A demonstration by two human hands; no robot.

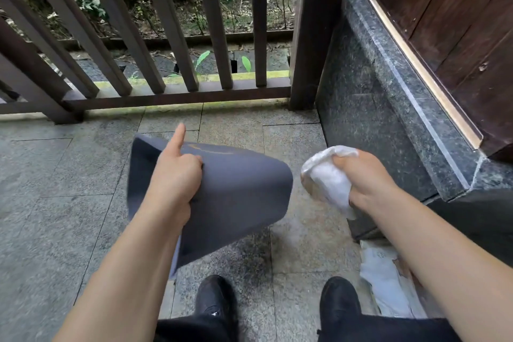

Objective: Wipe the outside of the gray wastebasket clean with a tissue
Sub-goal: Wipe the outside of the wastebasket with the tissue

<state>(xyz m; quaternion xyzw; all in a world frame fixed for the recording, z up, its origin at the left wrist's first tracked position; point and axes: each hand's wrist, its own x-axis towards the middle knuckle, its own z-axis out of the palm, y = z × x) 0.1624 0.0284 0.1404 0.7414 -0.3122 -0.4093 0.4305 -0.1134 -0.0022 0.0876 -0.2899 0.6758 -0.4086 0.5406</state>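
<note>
The gray wastebasket [238, 189] hangs tilted above the stone floor, its smooth outer side facing up toward me. My left hand [175, 178] grips its rim, fingers curled over the edge and the forefinger pointing up. A faint brownish streak shows on the basket's far upper side. To the right of the basket, a short gap away, my right hand [363, 178] holds a crumpled white tissue [327, 175], which does not touch the basket.
A dark wooden railing [177, 91] runs across the far side. A dark granite ledge [388, 108] and wooden door stand to the right. White paper or plastic [385, 280] lies on the floor by my right shoe. My two black shoes stand below.
</note>
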